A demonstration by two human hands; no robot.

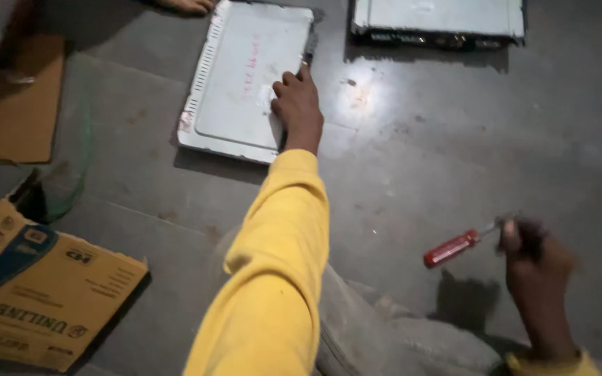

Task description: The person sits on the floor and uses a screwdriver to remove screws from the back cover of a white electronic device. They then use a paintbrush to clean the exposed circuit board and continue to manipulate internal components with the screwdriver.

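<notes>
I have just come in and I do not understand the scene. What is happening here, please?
A person in yellow sleeves sits on the grey floor. The left hand rests on the edge of a flat silver metal cover. The right hand holds a red-handled screwdriver above the floor. A second metal unit lies further away, and a yellow cardboard box lies at the left.

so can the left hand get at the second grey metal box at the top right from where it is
Probably yes: the left hand rests on the flat grey metal cover, and only bare floor lies between it and the grey metal box.

One head-worn view looks steeply down, close over the floor (419, 153).
</notes>
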